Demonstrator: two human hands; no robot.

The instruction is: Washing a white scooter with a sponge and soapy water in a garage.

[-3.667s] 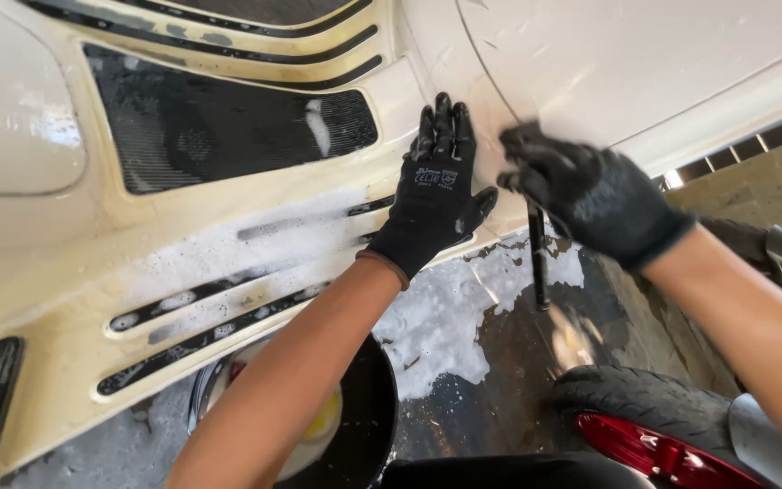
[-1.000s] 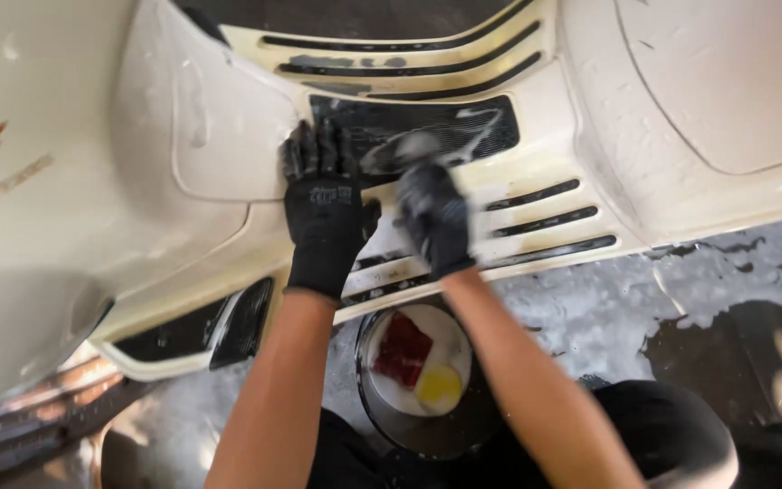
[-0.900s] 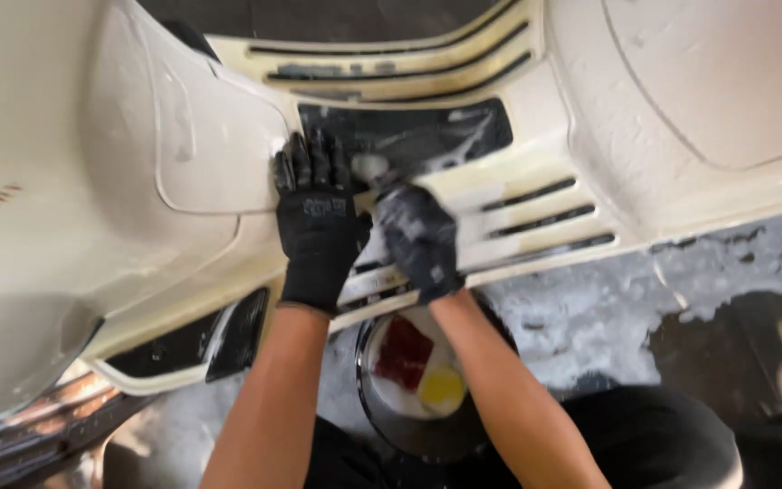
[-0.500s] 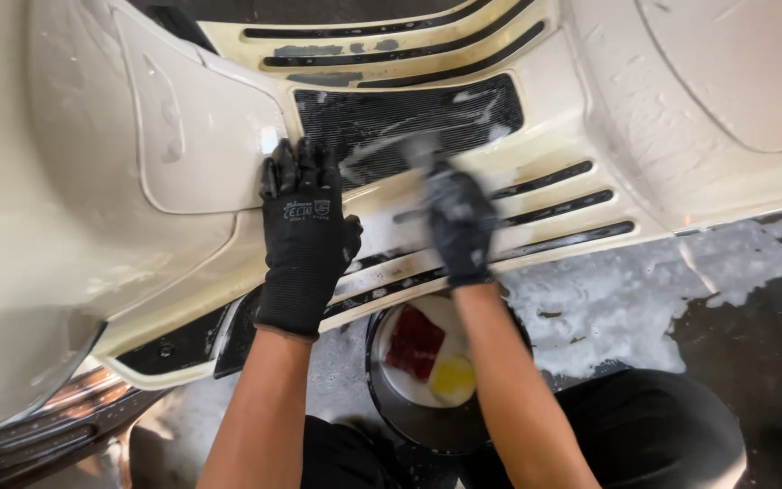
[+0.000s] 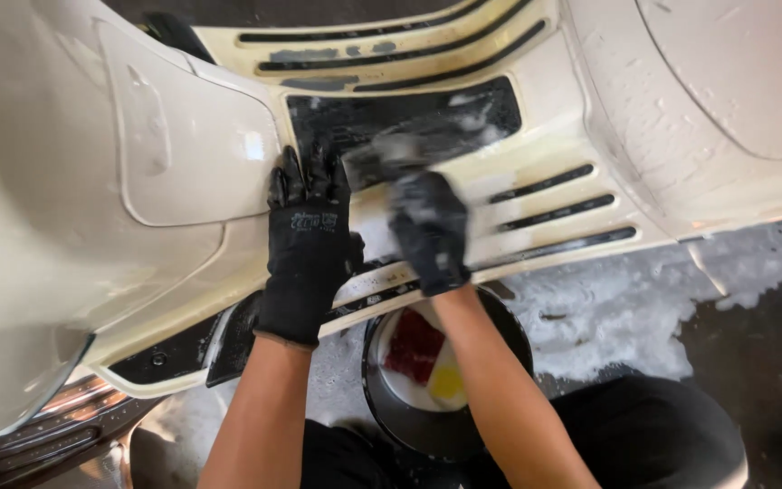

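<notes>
A cream scooter lies across the view, its floorboard (image 5: 545,145) carrying a black rubber mat (image 5: 463,113) streaked with foam. My left hand (image 5: 308,249), in a black glove, rests flat with fingers spread on the floorboard just left of the mat. My right hand (image 5: 429,231), also in a black glove and blurred by motion, is closed on a grey soapy scrubber (image 5: 382,152) pressed against the mat's lower left part. The scrubber's exact shape cannot be made out.
A black bucket (image 5: 509,330) stands on the ground below my hands, with a red cloth (image 5: 414,349) and a yellow sponge (image 5: 447,380) in soapy water. Foam covers the wet ground (image 5: 608,308). My dark-clothed knee (image 5: 672,435) is at lower right. Chrome trim (image 5: 47,435) shows at lower left.
My right hand has slid from the ribbed strips on the right up and left onto the black mat. My left hand stays planted on the floorboard.
</notes>
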